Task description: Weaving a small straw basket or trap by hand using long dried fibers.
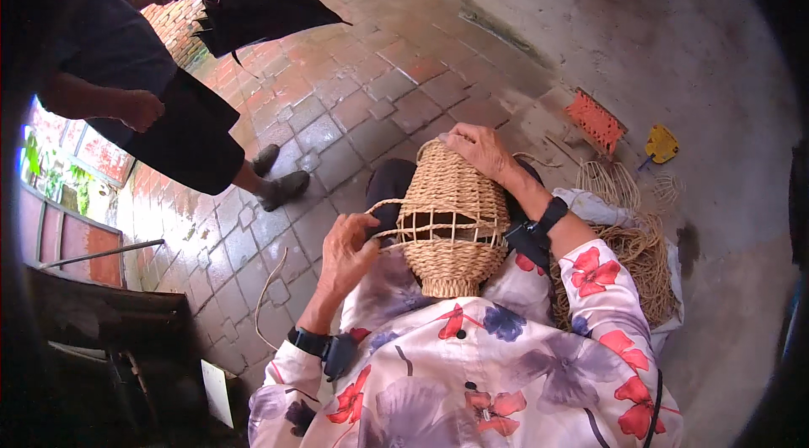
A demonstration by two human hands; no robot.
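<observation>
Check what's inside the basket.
Through the open band in the basket's weave, mostly dark shadow shows. The woven walls cover the rest, so whether anything lies inside cannot be told.

A glossy, pale pink shirt (531, 410) is worn, printed with large red flowers (594, 272) and with purple and dark blue ones. Small dark buttons (461, 334) are set down its front. The left sleeve (291, 370) is ended near a black left wristband (308, 342), the right sleeve (611, 300) farther from a black right wristband (554, 213). To each band a boxy black unit (340, 356) is fitted. At the far end, the knees are covered by dark cloth (388, 182).
</observation>
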